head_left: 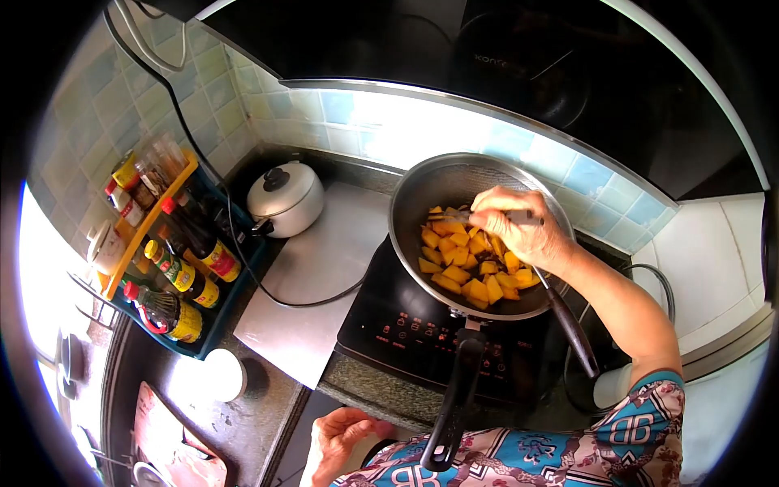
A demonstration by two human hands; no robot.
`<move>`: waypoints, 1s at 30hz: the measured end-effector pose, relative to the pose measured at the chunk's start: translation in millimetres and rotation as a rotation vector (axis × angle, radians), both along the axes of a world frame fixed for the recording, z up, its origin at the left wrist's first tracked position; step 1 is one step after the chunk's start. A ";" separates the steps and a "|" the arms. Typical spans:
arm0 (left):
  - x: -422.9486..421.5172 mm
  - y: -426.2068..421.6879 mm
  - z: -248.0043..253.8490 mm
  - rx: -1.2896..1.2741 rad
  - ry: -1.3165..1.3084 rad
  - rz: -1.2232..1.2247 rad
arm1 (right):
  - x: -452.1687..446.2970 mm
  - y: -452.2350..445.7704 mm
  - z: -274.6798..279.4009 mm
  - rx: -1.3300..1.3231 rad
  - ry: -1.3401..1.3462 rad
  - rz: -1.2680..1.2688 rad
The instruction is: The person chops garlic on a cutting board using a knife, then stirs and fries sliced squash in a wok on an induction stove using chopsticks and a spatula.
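Note:
A grey wok [487, 164] sits on the black induction cooktop [373, 304], holding many orange pumpkin pieces [466, 256]. My right hand [523, 227] is over the wok, its fingers closed around a small utensil [529, 217] with a dark grey handle. The utensil's other end is mostly hidden by the fingers, close above the pumpkin. Resting against the wok's right rim is a spatula [572, 333] with a dark handle; its blade is not visible. Down by the counter's front edge, my left hand [337, 438] has curled fingers, with nothing visible in them.
The wok's black handle [454, 406] juts toward my body. Left of the cooktop stand a lidded white pot [286, 199] and a rack of sauce bottles [195, 349]. A black cord [312, 303] crosses the metallic sheet [292, 333]. A white bowl [225, 375] is near the sink.

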State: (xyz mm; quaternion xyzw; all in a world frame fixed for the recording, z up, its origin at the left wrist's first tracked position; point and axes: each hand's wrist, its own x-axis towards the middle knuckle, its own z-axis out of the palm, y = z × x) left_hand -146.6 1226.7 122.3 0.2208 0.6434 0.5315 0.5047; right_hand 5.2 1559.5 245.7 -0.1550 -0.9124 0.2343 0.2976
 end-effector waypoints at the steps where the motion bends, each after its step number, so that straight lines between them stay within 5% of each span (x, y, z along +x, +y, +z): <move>1: 0.6 0.2 0.3 -0.001 -0.009 0.012 | 1.1 5.2 0.0 -0.040 0.020 -0.019; 12: -4.9 -0.1 -10.1 -0.013 0.015 -0.025 | 21.1 41.9 1.2 -0.320 0.193 -0.212; 17: -6.3 3.9 -5.9 -0.055 0.042 -0.063 | 29.0 36.6 11.6 -0.287 0.012 -0.107; 24: -5.3 6.5 -5.7 -0.100 0.079 -0.070 | 21.4 43.2 -4.0 -0.508 0.129 0.092; 30: -5.0 3.8 -6.7 -0.077 0.066 -0.052 | 12.0 36.2 -0.4 -0.229 -0.016 0.047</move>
